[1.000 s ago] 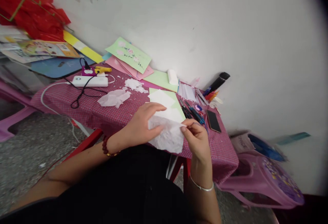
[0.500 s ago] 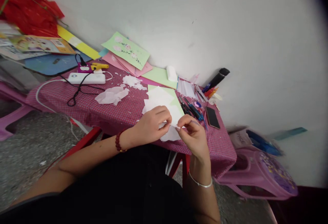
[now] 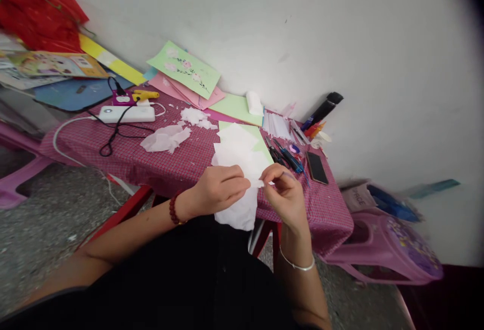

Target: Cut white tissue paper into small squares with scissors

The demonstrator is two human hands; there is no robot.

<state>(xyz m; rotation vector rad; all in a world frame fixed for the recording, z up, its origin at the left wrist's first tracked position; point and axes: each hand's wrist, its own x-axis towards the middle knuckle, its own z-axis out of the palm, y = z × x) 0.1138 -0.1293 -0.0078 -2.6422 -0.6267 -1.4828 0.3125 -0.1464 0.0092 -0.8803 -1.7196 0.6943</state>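
Observation:
My left hand (image 3: 221,189) is pinched closed at the front of the table, its fingertips on white tissue paper (image 3: 238,213). This paper hangs below the hand, over the table's front edge. Facing it, my right hand (image 3: 286,194) pinches a small white tissue scrap (image 3: 259,183) between thumb and index finger. A narrow gap separates the two hands. Beyond them, more white tissue sheets (image 3: 236,143) lie on a light green card (image 3: 263,149). To the left are a crumpled tissue piece (image 3: 166,138) and a heap of torn tissue bits (image 3: 194,116).
Right of the card lie scissors (image 3: 276,153), a blue-handled tool (image 3: 291,161) and a phone (image 3: 316,168). A white power bank (image 3: 126,114) with cables lies at the left. A painted green card (image 3: 185,69) leans at the back. A pink stool (image 3: 381,254) stands right.
The tissue under my left hand now hangs lower, past the table edge. My left hand has shifted slightly left, and the gap between my hands is wider.

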